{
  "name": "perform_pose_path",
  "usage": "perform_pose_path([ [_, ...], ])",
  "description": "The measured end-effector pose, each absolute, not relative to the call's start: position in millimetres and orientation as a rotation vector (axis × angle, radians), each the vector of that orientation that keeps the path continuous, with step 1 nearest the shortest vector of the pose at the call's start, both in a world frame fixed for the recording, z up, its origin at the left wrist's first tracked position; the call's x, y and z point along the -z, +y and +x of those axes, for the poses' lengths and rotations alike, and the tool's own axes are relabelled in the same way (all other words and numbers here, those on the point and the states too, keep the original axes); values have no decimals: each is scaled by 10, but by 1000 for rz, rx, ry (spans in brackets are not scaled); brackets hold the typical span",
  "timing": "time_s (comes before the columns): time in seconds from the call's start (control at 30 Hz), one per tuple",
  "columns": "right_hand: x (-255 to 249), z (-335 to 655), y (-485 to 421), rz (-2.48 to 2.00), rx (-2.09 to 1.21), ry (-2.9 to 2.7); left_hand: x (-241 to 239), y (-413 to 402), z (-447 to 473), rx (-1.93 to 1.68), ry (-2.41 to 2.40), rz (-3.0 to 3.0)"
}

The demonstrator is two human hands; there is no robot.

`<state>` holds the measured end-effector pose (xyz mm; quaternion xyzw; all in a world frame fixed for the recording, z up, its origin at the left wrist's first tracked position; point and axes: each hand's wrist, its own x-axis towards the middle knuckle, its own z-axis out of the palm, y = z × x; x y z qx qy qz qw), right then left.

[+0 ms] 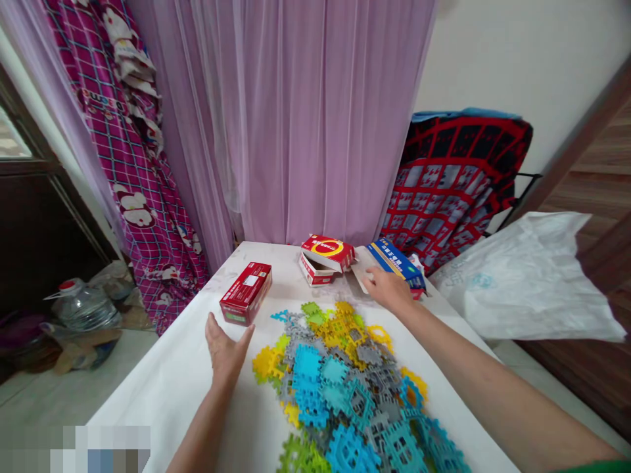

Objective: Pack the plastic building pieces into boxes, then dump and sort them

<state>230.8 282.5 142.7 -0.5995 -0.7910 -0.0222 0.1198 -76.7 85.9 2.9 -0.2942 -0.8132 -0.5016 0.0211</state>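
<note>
A heap of flat, notched plastic tiles [345, 381] in blue, grey, yellow and green covers the middle of a white table [172, 374]. My left hand [224, 348] hovers open, palm turned inward, just left of the heap and close below a red carton [246, 292]. My right hand [389, 287] reaches to the far side, fingers resting on a flat pale card next to a blue box [397, 263]; its fingers look spread and flat.
A red-and-white box [325, 257] stands open at the table's far edge. Pink curtains [296, 118] hang behind. A white plastic bag [532, 276] lies to the right, a patterned red blanket [453, 177] behind it, a water jug [81, 305] on the floor left.
</note>
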Motion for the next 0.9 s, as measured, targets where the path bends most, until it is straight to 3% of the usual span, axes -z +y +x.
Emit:
perform_pose_path([
  [0.27,-912,3187,2088,-1605,-131,-2359,-240,1130,-843,1406,-2678,-820],
  [0.5,-977,3481,1795,-1492,-233,-2376,-318,764,-718,1376,-2709,-808],
  [0.9,-1421,2262,1266,-928,-362,-2544,-85,-731,-24,1403,-2635,-771],
])
